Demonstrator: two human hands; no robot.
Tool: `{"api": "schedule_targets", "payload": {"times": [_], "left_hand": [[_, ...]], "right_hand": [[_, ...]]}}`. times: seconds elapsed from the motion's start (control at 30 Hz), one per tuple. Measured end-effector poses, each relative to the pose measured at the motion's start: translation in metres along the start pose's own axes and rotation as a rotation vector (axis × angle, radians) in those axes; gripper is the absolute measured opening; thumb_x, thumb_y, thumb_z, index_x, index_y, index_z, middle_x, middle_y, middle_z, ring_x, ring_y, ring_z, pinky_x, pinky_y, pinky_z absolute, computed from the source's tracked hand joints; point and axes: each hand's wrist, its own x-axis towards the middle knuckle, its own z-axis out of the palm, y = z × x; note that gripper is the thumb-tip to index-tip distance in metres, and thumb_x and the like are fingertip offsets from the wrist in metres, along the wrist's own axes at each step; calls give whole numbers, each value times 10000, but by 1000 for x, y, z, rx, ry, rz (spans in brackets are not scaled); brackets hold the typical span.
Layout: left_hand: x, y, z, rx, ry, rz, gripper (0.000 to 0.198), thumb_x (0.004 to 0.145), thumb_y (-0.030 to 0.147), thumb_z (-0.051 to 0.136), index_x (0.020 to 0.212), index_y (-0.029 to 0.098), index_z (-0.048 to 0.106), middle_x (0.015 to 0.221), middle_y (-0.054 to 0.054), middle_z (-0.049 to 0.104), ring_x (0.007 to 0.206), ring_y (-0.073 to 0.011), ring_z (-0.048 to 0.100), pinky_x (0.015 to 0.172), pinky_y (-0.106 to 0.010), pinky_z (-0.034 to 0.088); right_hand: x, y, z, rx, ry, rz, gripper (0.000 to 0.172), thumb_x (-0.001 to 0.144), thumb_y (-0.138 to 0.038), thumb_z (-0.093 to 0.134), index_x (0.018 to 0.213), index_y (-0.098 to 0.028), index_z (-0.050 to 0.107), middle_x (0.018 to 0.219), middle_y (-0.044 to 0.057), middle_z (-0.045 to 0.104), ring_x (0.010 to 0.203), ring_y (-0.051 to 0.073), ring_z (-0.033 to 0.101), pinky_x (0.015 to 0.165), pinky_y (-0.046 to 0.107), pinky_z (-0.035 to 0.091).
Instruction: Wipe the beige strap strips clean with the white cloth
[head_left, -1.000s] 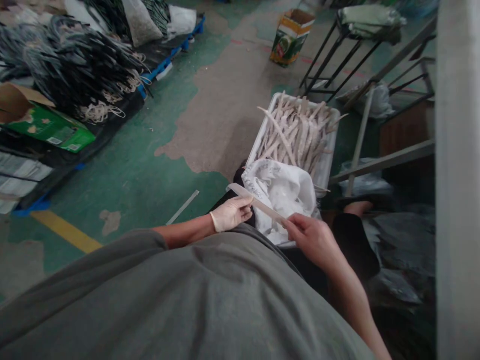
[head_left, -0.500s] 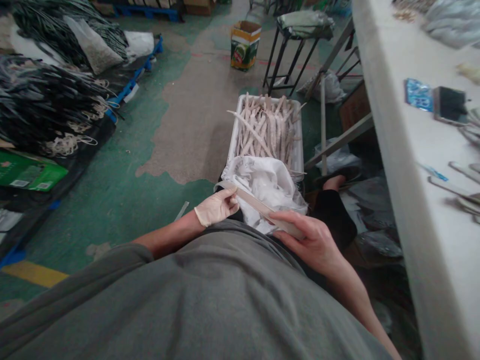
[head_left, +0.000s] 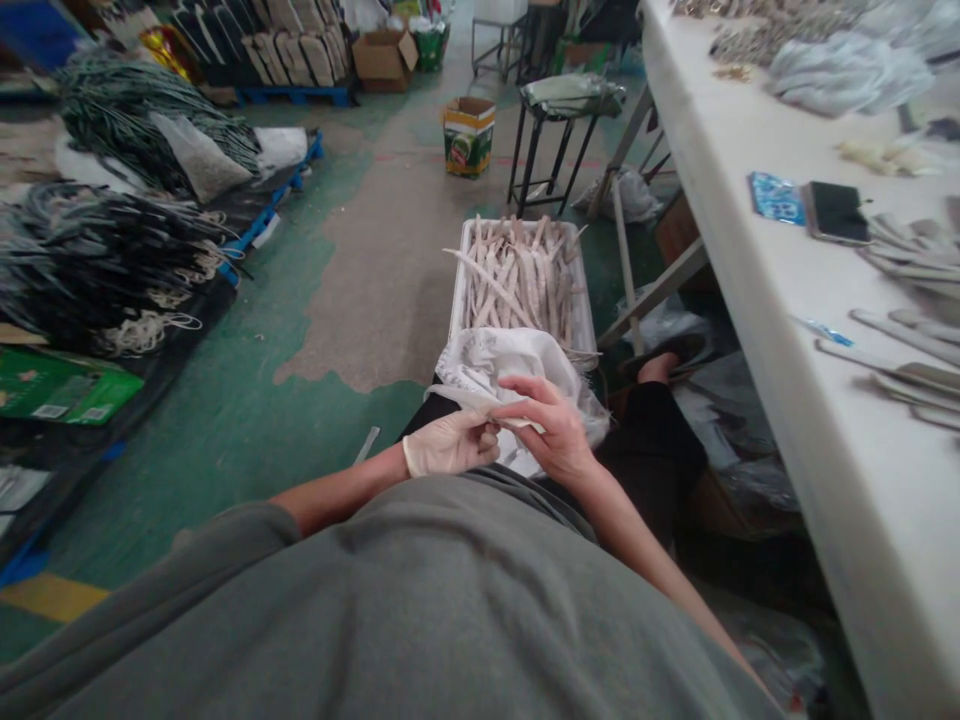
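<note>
- The left hand (head_left: 452,443), in a pale glove, is pinching a thin pale strip (head_left: 469,399) between its thumb and fingers.
- The right hand (head_left: 553,428), with no glove, is meeting it from the other side. Its fingers are bending and spreading a little, and its fingertips are touching the strip close to the left fingertips. I cannot tell if it is gripping tightly.
- The strip is staying up in front of the person's belly, just over the white bag. I cannot see well where its right end is stopping, because the hand is covering it.
- The floor (head_left: 382,230) is showing green paint with a big bare grey patch.
- A long white table (head_left: 911,560) is standing on the person's right side.
- A big heap of dark cords (head_left: 97,265) is lying far over on the left.
- A white tub (head_left: 456,305) is sitting on the floor ahead, and lots of pale strips (head_left: 521,275) are filling it.
- A white bag (head_left: 555,352) is bunching up against the near end of the tub, right behind the hands.
- A black stool (head_left: 535,150) is standing past the tub, and a light green bundle (head_left: 574,95) is resting on its top.
- A green and yellow box (head_left: 469,145) is standing open near the stool.
- A dark flat phone (head_left: 836,211) is lying on the table.
- A little blue packet (head_left: 777,197) is lying just beside the phone.
</note>
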Motion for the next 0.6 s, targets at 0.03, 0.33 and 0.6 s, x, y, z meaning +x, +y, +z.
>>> {"api": "schedule_targets", "payload": {"times": [0.03, 0.33, 0.6], "left_hand": [[1, -1, -2, 7, -40, -25, 148, 974, 168, 554, 911, 104, 672, 765, -56, 691, 654, -117, 660, 699, -241, 548], [14, 76, -63, -302, 409, 436, 380, 1044, 390, 401, 1109, 83, 614, 804, -102, 715, 731, -171, 712, 702, -282, 583], [31, 77, -19, 328, 118, 625, 247, 927, 296, 636, 1109, 134, 678, 728, -41, 684, 569, -114, 601, 507, -191, 423]], "right_hand": [[0, 1, 2, 42, 5, 19, 171, 969, -276, 591, 960, -267, 761, 1046, 62, 744, 971, 207, 700, 869, 372, 561], [-59, -10, -76, 446, 105, 331, 207, 953, -388, 626, 860, -233, 728, 734, 39, 722, 676, 195, 675, 647, 322, 553], [-63, 12, -60, 540, 43, 539, 295, 918, -478, 655, 860, -205, 753, 914, 78, 774, 797, 200, 703, 755, 335, 567]]}}
